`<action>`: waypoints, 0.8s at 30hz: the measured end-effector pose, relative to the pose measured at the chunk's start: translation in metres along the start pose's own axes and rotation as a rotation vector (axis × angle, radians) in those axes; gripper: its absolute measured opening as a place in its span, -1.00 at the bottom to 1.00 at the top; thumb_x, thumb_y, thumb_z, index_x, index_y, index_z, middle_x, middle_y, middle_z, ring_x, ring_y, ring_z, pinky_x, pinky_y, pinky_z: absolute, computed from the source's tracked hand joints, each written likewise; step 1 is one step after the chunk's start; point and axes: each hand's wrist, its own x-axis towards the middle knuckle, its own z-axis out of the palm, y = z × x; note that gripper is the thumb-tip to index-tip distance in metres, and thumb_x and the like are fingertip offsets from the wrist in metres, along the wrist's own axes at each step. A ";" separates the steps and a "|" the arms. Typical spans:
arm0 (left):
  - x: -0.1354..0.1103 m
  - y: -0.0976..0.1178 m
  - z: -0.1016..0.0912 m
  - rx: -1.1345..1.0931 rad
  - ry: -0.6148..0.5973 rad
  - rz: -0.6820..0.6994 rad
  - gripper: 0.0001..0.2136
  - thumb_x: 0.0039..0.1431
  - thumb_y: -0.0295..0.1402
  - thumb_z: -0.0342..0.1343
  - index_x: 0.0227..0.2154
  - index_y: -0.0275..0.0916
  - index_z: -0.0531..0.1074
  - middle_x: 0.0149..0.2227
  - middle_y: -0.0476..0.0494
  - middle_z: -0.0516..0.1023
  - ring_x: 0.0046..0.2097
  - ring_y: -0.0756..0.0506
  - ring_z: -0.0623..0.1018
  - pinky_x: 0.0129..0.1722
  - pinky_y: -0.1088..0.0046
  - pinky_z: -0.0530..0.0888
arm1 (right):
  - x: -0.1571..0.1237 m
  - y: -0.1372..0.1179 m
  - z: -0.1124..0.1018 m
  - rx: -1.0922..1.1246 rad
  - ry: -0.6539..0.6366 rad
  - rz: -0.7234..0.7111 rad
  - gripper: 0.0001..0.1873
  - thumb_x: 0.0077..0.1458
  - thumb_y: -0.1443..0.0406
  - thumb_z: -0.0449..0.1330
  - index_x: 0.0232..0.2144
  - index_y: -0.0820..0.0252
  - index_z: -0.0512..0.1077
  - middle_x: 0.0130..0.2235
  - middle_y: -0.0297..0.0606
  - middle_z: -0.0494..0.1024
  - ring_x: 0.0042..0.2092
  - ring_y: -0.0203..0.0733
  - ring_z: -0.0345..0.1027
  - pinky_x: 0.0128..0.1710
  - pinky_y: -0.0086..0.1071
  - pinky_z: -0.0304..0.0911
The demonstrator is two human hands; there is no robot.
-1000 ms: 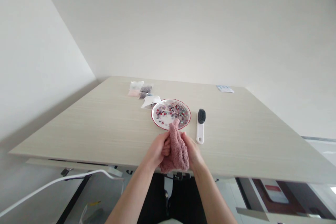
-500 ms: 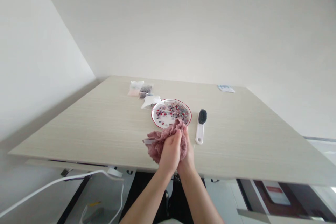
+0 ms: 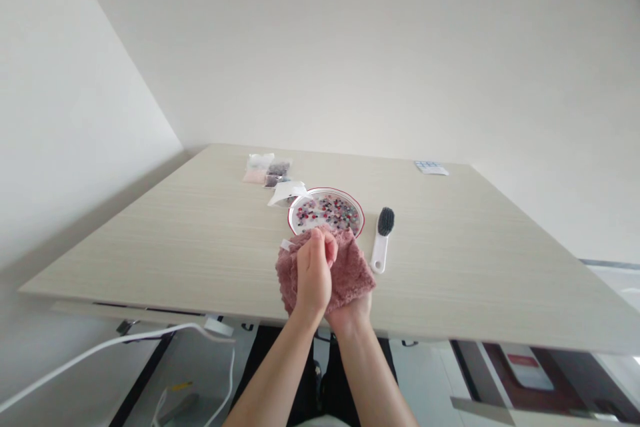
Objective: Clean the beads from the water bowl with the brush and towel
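A pink fluffy cloth [image 3: 353, 273] with a small white tag is spread over my right hand [image 3: 353, 313], which supports it from below, palm up; the cloth hides those fingers. On top of the cloth rests my left hand [image 3: 316, 273], its fingers curled in and its thumb uppermost; whatever is inside them is hidden. Just beyond both hands lies a white plate [image 3: 295, 223] with a red rim, holding many small coloured beads [image 3: 333, 209]. The cloth covers the plate's near edge from view.
Right of the plate lies a brush [image 3: 383, 240] with a white handle and dark bristles. An opened white packet [image 3: 287, 192] leans on the plate's left rim. Behind it are small bags of beads [image 3: 267, 170]. A blue-and-white packet [image 3: 431, 168] sits at the back right of the table [image 3: 475, 267].
The bunched cloth has opened out over my right hand, which has turned palm up beneath it. My left hand has shifted slightly left and up, fingers now curled over the cloth.
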 end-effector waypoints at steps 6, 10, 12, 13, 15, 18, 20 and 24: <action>0.003 -0.007 -0.006 -0.160 0.009 0.007 -0.47 0.17 -0.02 -0.40 -0.68 -0.22 0.26 -0.48 -0.10 0.43 -0.35 -0.05 0.41 -0.31 0.44 0.31 | -0.002 0.002 0.006 0.183 0.051 0.144 -0.78 0.02 0.18 0.00 -0.32 0.00 0.41 -0.26 -0.45 0.53 -0.12 -0.28 0.36 0.01 -0.26 0.15; 0.000 -0.006 -0.009 -0.196 -0.039 0.039 -0.38 0.19 -0.07 -0.48 -0.74 -0.21 0.34 -0.33 -0.15 0.50 -0.15 -0.12 0.43 -0.11 0.34 0.31 | -0.002 0.001 0.009 0.181 0.000 0.184 -0.79 -0.02 0.16 0.04 -0.34 0.02 0.41 -0.28 -0.45 0.54 -0.15 -0.30 0.39 0.02 -0.30 0.15; -0.001 -0.005 -0.010 -0.211 -0.070 0.076 -0.34 0.20 -0.09 -0.52 -0.71 -0.20 0.40 -0.28 -0.17 0.52 -0.09 -0.15 0.42 -0.04 0.28 0.28 | -0.001 0.001 0.010 0.164 -0.015 0.209 -0.76 -0.03 0.13 0.05 -0.34 0.05 0.42 -0.28 -0.42 0.54 -0.14 -0.28 0.39 0.02 -0.29 0.15; -0.001 -0.004 -0.011 -0.211 -0.085 0.100 -0.33 0.20 -0.10 -0.55 -0.67 -0.20 0.44 -0.26 -0.18 0.52 -0.07 -0.16 0.41 -0.01 0.26 0.27 | -0.001 0.001 0.011 0.173 -0.002 0.198 -0.75 -0.03 0.12 0.05 -0.34 0.05 0.42 -0.28 -0.41 0.55 -0.14 -0.28 0.39 0.02 -0.28 0.16; -0.001 -0.004 -0.015 -0.169 -0.099 0.175 -0.32 0.19 -0.09 -0.56 -0.52 -0.21 0.50 -0.19 -0.19 0.50 -0.03 -0.17 0.40 0.03 0.22 0.24 | 0.001 0.000 0.010 0.189 0.033 0.175 -0.75 -0.03 0.12 0.04 -0.34 0.05 0.42 -0.27 -0.41 0.55 -0.12 -0.27 0.38 0.02 -0.26 0.16; 0.003 -0.009 -0.026 0.045 0.004 0.330 -0.47 0.19 -0.08 -0.38 -0.36 -0.23 0.48 -0.11 -0.19 0.46 0.00 -0.16 0.37 0.05 0.22 0.23 | 0.006 -0.005 0.009 0.157 0.055 0.160 -0.75 -0.02 0.13 0.03 -0.34 0.05 0.42 -0.27 -0.42 0.55 -0.11 -0.26 0.37 0.02 -0.27 0.16; 0.006 -0.015 -0.033 0.164 0.146 0.380 -0.61 0.18 -0.14 -0.22 -0.35 -0.24 0.46 -0.13 -0.19 0.45 -0.02 -0.14 0.38 0.04 0.25 0.24 | 0.009 -0.012 0.011 0.119 0.044 0.151 -0.74 -0.01 0.12 0.03 -0.33 0.05 0.41 -0.26 -0.43 0.55 -0.09 -0.25 0.36 0.01 -0.26 0.17; -0.001 -0.032 -0.035 0.028 0.377 0.204 -0.72 0.16 -0.21 -0.10 -0.15 -0.21 0.35 -0.04 -0.18 0.38 0.05 -0.09 0.33 0.04 0.35 0.23 | 0.017 -0.030 0.025 0.107 0.021 0.115 -0.74 0.00 0.08 0.03 -0.41 0.06 0.42 -0.32 -0.41 0.55 -0.15 -0.21 0.38 -0.02 -0.19 0.18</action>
